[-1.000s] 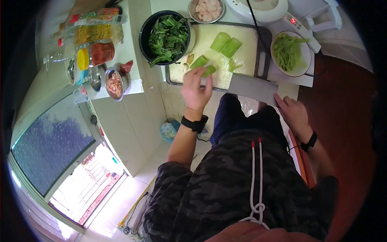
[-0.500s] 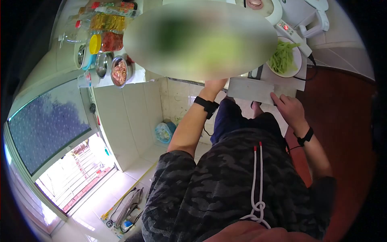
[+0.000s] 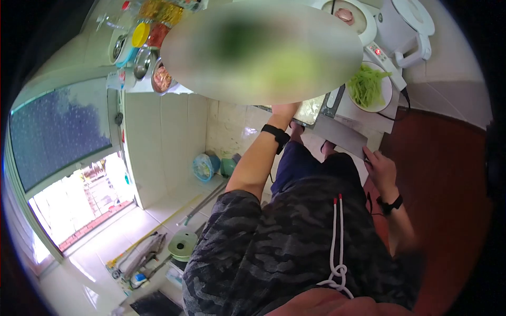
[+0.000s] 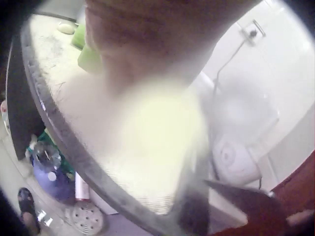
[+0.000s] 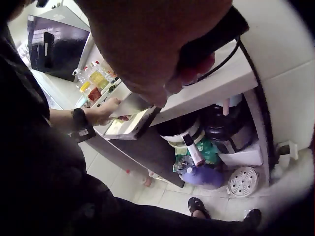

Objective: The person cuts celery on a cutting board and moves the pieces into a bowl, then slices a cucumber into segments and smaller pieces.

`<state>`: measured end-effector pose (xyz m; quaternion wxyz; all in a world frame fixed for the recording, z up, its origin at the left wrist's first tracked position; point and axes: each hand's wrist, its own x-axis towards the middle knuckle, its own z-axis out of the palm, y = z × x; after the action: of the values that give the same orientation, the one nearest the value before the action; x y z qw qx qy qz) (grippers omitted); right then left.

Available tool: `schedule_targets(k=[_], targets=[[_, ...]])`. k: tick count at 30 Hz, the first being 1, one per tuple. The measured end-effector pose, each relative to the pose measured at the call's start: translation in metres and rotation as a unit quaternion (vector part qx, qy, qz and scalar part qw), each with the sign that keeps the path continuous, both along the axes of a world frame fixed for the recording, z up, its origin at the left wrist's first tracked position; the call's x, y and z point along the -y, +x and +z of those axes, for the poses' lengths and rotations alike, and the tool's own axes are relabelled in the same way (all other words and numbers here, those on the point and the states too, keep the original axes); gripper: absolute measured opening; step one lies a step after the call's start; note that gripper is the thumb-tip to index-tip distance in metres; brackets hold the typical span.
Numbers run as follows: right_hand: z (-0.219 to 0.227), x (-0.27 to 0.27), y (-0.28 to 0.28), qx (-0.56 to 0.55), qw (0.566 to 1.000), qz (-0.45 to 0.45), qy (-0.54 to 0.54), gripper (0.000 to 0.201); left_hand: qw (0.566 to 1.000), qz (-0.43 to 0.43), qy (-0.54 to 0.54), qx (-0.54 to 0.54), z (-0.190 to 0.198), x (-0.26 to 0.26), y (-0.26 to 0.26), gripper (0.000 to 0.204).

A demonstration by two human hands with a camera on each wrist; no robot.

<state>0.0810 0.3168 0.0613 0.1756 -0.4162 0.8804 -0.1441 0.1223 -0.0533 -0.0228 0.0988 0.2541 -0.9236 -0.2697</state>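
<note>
My right hand (image 3: 382, 166) grips the handle of a cleaver (image 3: 341, 135), its wide blade just off the near right corner of the cutting board (image 3: 311, 110). That blade (image 5: 132, 105) also shows in the right wrist view. My left hand (image 4: 147, 39) is over the board, beside cut green stalk pieces (image 4: 89, 59) and a pale clove-like piece (image 4: 66, 27). A blurred patch hides its fingers in the head view, so I cannot tell what they hold. To the right of the board, a white plate (image 3: 387, 95) holds thin green strips (image 3: 366, 86).
A power strip (image 3: 386, 62) and white kettle (image 3: 406, 21) stand at the back right. To the left are a metal bowl of meat (image 3: 162, 80) and a yellow-lidded jar (image 3: 141, 35). A lined bin (image 3: 205, 167) sits on the floor. Blur covers the counter's middle.
The head view has shifted. A second ago the left hand touched a green stalk piece; now blur covers its fingers. The right hand still holds the cleaver, its blade tilted more downward to the right.
</note>
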Motion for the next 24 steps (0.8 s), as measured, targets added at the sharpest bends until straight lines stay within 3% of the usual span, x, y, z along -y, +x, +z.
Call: schedule_targets(k=[2, 3, 7, 8, 10, 11, 13, 14, 16, 18, 22, 24], targets=[[-0.003, -0.004, 0.001, 0.006, 1.0, -0.014, -0.007, 0.046, 0.986, 0.089, 0.136, 0.032, 0.038, -0.01, 0.011, 0.019], [-0.004, -0.005, 0.002, 0.012, 1.0, -0.018, -0.02, 0.046, 0.977, 0.094, 0.188, -0.047, 0.027, -0.009, 0.029, 0.02], [-0.01, 0.009, 0.008, 0.015, 0.997, -0.019, -0.074, 0.04, 0.93, 0.204, 0.294, -0.083, 0.041, 0.0, 0.117, 0.02], [-0.01, 0.016, 0.01, 0.019, 0.996, 0.023, -0.088, 0.04, 0.925, 0.242, 0.275, -0.098, 0.034, 0.01, 0.15, 0.02], [-0.012, 0.031, 0.02, 0.049, 0.994, -0.028, -0.097, 0.037, 0.911, 0.305, 0.271, -0.056, 0.023, 0.033, 0.231, 0.018], [-0.015, 0.04, 0.025, 0.027, 0.991, -0.008, -0.13, 0.036, 0.901, 0.342, 0.262, -0.049, 0.023, 0.046, 0.273, 0.017], [-0.004, 0.054, 0.038, 0.021, 0.99, 0.006, -0.136, 0.031, 0.887, 0.426, 0.179, -0.025, 0.001, 0.081, 0.367, 0.015], [0.0, 0.064, 0.046, 0.02, 0.99, 0.031, -0.139, 0.031, 0.874, 0.468, 0.128, -0.01, 0.012, 0.097, 0.404, 0.014], [0.008, 0.08, 0.067, 0.023, 0.987, 0.019, -0.159, 0.029, 0.831, 0.554, 0.052, 0.017, 0.019, 0.134, 0.481, 0.015], [0.009, 0.095, 0.086, -0.028, 0.98, 0.065, -0.186, 0.029, 0.784, 0.619, -0.003, 0.056, 0.019, 0.176, 0.555, 0.016], [0.028, 0.132, 0.133, -0.054, 0.989, 0.06, -0.128, 0.03, 0.751, 0.653, -0.023, 0.099, 0.024, 0.245, 0.662, 0.018], [0.037, 0.15, 0.163, -0.063, 0.992, 0.03, -0.102, 0.029, 0.743, 0.656, -0.03, 0.131, 0.006, 0.278, 0.714, 0.019]])
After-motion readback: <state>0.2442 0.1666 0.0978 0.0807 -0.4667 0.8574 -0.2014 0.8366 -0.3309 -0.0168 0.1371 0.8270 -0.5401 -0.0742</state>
